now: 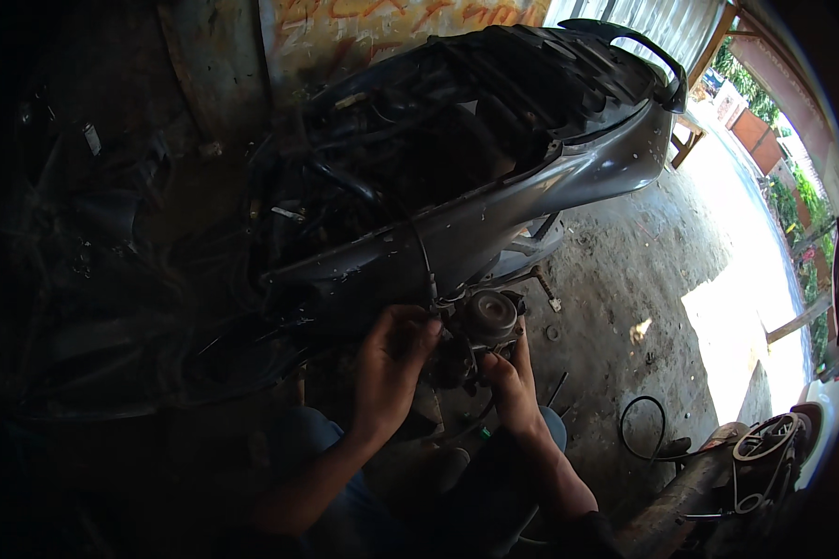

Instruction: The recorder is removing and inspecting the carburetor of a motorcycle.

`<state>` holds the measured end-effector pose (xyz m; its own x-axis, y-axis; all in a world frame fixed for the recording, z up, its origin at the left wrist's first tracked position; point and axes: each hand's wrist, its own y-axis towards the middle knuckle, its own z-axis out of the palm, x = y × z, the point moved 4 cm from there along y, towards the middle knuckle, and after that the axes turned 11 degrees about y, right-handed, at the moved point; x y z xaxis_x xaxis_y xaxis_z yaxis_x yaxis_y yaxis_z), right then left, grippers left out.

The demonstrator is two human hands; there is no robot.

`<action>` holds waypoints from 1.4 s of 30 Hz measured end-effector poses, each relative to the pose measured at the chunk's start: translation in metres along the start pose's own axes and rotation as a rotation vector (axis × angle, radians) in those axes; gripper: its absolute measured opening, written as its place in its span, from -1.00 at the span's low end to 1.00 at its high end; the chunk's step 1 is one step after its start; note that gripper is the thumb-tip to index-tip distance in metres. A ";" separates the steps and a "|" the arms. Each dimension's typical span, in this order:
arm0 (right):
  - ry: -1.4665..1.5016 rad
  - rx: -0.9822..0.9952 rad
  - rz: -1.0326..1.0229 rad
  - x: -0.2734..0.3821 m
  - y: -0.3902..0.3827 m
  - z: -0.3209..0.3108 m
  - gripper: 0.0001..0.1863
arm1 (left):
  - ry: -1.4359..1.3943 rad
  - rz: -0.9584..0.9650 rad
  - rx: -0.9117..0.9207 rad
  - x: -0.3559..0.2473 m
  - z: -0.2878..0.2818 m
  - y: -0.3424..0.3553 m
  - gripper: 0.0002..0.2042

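A metal carburetor point(490, 317) with a round cap is in front of me, beside the scooter's lower side. My right hand point(508, 380) wraps it from the right and below, thumb at the front. A thin black cable point(423, 250) hangs down from the scooter body to the carburetor's left edge. There, my left hand point(396, 359) has its thumb and fingers pinched together at the cable's lower end. Shadow hides exactly what lies between those fingertips. The grey scooter point(494, 210) stands behind, its seat off and its frame bay exposed.
Rough concrete floor point(606, 270) stretches to the right, with a bright sunlit patch. A looped black hose point(664, 419) lies near a long pipe-like part point(680, 494) and a pulley wheel with a belt point(764, 438). A painted metal wall point(391, 23) stands behind the scooter.
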<state>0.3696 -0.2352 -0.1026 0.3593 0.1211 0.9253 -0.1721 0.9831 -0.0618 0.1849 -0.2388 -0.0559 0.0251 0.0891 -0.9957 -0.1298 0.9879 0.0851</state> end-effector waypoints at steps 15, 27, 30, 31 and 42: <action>-0.080 -0.019 -0.006 0.001 0.001 -0.001 0.21 | -0.121 -0.089 -0.063 0.008 0.002 0.001 -0.74; -0.124 -0.002 -0.050 0.010 0.003 0.009 0.14 | -0.137 -0.122 -0.027 0.011 0.006 -0.003 -0.70; -0.084 0.008 -0.053 0.009 0.003 0.009 0.16 | -0.076 -0.094 -0.078 0.011 0.005 -0.001 -0.71; -0.041 -0.025 -0.023 0.008 0.003 0.007 0.16 | -0.103 -0.075 -0.076 0.011 0.005 0.002 -0.72; -0.050 -0.051 -0.104 0.001 0.006 0.002 0.13 | -0.006 -0.029 -0.069 0.019 0.003 0.004 -0.74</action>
<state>0.3672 -0.2295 -0.1015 0.3265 0.0126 0.9451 -0.0893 0.9959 0.0175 0.1878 -0.2326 -0.0747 0.0355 0.0614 -0.9975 -0.1970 0.9790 0.0532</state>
